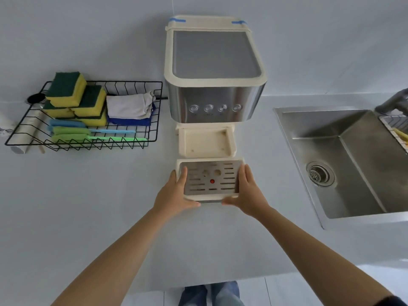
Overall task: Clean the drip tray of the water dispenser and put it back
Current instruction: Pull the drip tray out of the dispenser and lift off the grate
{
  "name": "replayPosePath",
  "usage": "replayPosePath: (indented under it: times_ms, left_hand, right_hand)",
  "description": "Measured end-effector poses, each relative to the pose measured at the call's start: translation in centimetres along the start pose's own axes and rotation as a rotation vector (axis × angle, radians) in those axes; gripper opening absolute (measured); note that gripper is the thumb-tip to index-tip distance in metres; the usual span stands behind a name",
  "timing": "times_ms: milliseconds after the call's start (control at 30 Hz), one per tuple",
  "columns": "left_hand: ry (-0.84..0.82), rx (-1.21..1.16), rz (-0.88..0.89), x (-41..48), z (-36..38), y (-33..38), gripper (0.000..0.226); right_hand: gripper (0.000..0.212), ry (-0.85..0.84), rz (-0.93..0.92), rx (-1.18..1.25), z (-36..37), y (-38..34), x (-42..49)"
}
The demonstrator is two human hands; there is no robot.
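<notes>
1. Partly hidden are the side walls of the drip tray (209,196), which are covered by the left hand (176,194) and right hand (247,193); the tray's underside cannot be seen.
2. The tray is gripped at both short ends, with fingers laid over the rim and thumbs along the near edge. It is held in front of the water dispenser (214,85), apart from the empty cream base slot (206,141).
3. The tray is a shallow cream plastic rectangle. A flat brushed-metal grille (198,186) with slots and two round holes is set in it, and a small red dot (212,181) is visible near the centre.
4. The dispenser's button markings are too blurred to be read.
5. The steel sink (353,160) is cut off at the right edge, as is the faucet (393,104).
6. A black wire basket (132,85) is stocked with spongy yellow-green sponges (75,93), folded cloths (130,107) and brushes (88,133).
</notes>
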State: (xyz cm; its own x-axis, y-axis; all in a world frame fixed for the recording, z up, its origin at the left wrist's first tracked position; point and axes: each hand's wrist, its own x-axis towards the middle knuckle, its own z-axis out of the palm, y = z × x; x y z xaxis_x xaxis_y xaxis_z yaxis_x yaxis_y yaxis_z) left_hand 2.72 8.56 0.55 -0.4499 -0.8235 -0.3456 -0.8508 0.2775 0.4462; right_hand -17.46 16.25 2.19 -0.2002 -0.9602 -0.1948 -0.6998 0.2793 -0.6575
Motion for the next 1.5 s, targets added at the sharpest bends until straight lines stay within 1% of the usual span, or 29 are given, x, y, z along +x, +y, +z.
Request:
replayPosePath:
  times_ms: [100,367,633,1000,1133,1200,1267,1400,1500]
  left_hand:
    - [-0.026,0.007,-0.001,-1.9,1.2,0.0,0.115]
    - [-0.03,0.043,0.017,-6.9,4.0,0.7,0.114]
    - [-0.013,0.084,-0.002,-11.0,6.9,2.6,0.113]
    - [-0.015,0.351,0.034,-11.6,7.2,2.3,0.108]
    - [-0.039,0.376,0.025,-11.6,6.7,2.4,0.11]
    - [-0.03,0.349,0.056,-11.4,6.3,2.8,0.111]
    - [-0.017,0.331,0.127,-11.0,5.9,3.4,0.109]
    - [-0.032,0.35,0.258,-10.2,5.5,4.6,0.095]
    - [-0.049,0.364,0.305,-9.9,5.4,4.8,0.083]
  right_hand:
    - [0.111,-0.004,0.018,0.005,0.8,0.4,-2.7]
    - [0.114,-0.099,0.067,-0.123,2.1,2.0,-8.2]
    - [0.106,-0.112,0.024,-0.167,1.8,3.7,-12.6]
    - [0.104,-0.153,0.026,-0.321,1.7,4.0,-13.4]
    - [0.104,-0.141,-0.009,-0.368,1.3,3.8,-13.0]
    - [0.104,-0.139,-0.046,-0.394,1.0,3.5,-12.7]
    - [0.102,-0.156,-0.082,-0.423,0.6,3.2,-12.2]
    - [0.085,-0.207,-0.158,-0.46,-0.2,2.6,-11.0]
    - [0.076,-0.281,-0.171,-0.459,-0.6,2.5,-10.3]
